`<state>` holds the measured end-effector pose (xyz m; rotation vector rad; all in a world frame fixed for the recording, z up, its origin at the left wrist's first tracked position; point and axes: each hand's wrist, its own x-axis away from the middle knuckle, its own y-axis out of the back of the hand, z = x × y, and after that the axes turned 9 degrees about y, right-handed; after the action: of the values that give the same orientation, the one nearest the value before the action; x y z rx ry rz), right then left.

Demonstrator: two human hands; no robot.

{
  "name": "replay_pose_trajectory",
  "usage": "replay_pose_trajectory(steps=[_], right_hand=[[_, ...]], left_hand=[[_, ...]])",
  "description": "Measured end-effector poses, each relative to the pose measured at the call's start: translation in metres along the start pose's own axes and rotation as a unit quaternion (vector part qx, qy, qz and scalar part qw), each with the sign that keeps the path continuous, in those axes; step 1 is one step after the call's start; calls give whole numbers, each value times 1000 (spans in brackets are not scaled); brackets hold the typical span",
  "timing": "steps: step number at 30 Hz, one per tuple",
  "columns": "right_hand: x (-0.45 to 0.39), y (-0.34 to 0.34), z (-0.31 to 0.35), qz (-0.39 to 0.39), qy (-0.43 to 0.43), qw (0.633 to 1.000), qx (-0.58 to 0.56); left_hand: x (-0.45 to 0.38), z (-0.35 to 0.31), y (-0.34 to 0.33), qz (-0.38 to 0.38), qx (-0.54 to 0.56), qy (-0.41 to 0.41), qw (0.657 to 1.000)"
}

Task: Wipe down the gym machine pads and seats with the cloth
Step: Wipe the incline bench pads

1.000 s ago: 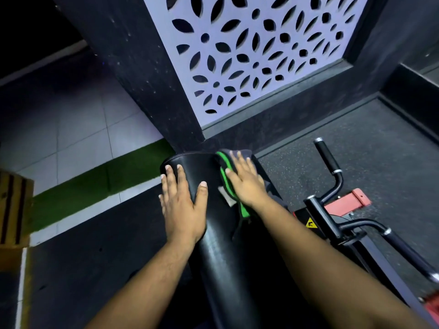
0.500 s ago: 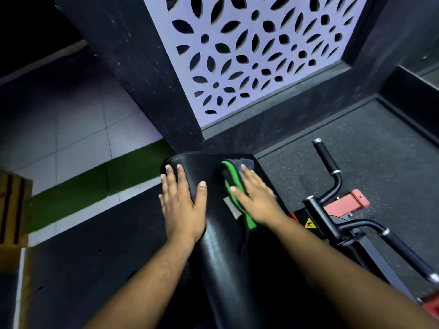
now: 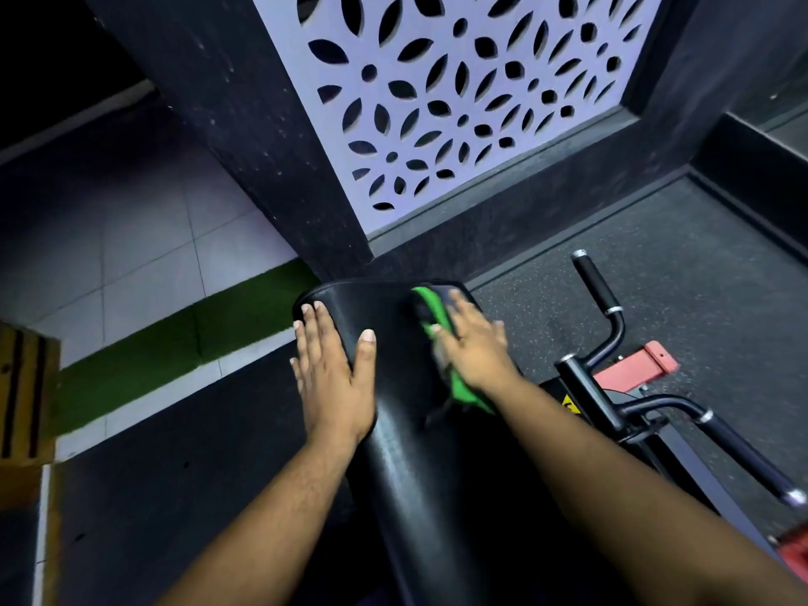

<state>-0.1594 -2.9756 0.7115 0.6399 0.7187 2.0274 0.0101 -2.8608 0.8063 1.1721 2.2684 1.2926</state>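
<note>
A long black machine pad [image 3: 406, 435] runs from the bottom of the head view up to the middle. My left hand [image 3: 332, 373] lies flat on its upper left side, fingers straight, thumb spread. My right hand [image 3: 474, 347] presses a dark cloth with a green edge [image 3: 433, 310] flat against the pad's upper right side. The hand and cloth are slightly blurred. Most of the cloth is hidden under the palm, and a green strip [image 3: 463, 389] shows below the wrist.
Black handlebars [image 3: 599, 295] and the machine frame with a red part [image 3: 638, 365] stand right of the pad. A dark pillar and a patterned white screen [image 3: 446, 94] rise behind. Rubber floor lies around, a green strip [image 3: 175, 343] and tiles to the left.
My right hand has slid the cloth toward the right edge of the pad and slightly down. My left hand has stayed in place on the pad.
</note>
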Motion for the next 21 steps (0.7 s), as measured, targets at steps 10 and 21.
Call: replay_pose_trajectory(steps=[10,21], right_hand=[[28,-1,54,11,63,996,-69],[-44,-1,26,-20,-57,998,17]], left_hand=[[0,1,-1,-11,-10,-7,1000],[-1,0,-3,-15,-20,-6,1000]])
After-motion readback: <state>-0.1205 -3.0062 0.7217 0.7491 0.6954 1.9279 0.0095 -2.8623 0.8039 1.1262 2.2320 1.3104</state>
